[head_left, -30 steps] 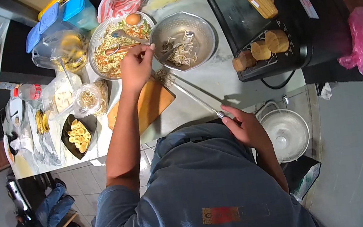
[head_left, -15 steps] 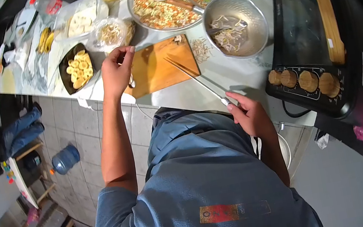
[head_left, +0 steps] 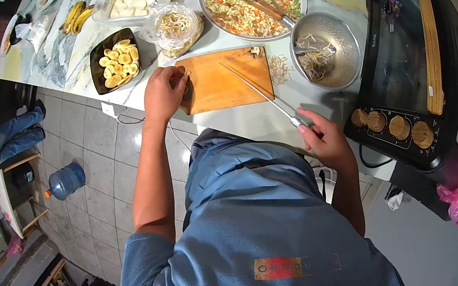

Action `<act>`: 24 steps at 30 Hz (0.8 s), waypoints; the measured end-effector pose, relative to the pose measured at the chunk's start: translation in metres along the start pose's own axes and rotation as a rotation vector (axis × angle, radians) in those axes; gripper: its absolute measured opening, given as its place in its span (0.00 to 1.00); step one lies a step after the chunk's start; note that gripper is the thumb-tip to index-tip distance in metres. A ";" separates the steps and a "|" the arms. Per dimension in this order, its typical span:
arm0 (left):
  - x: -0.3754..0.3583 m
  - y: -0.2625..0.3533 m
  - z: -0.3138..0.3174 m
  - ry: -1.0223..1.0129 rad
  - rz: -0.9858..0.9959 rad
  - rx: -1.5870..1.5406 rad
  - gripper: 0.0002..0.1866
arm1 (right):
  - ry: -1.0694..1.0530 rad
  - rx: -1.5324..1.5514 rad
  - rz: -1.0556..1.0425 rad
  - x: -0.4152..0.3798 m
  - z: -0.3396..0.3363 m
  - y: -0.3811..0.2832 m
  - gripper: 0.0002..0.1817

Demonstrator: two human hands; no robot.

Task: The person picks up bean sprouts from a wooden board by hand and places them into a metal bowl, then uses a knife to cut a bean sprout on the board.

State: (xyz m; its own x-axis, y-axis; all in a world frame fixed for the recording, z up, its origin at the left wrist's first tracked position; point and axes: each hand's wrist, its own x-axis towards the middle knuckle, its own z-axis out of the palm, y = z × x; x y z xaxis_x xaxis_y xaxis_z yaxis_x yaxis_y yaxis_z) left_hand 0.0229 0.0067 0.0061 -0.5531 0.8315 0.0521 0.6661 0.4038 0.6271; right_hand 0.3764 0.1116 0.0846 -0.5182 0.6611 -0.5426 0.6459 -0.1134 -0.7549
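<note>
A dark bowl of banana slices sits on the desk, left of and beyond the left hand. That hand's fingers curl together at the near-left part of the cutting board; whether they pinch anything, I cannot tell. Beyond it stands a bag of sprouts. A long metal utensil slants across the board to the right hand, its handle gripped between thumb and fingers. Beyond this hand is a metal bowl.

The patch on the shirt shows O and N; other letters are unclear.
</note>
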 end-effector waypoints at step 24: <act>0.028 -0.006 -0.006 -0.281 -0.093 -0.534 0.10 | 0.106 0.167 0.051 -0.002 0.031 0.004 0.25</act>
State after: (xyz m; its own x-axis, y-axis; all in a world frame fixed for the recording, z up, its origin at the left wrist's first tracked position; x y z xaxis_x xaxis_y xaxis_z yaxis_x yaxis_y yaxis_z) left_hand 0.0005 0.0253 0.0082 -0.3951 0.9002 -0.1830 0.2378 0.2927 0.9262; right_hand 0.3628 0.0868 0.0707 -0.4192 0.7249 -0.5467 0.5636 -0.2643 -0.7826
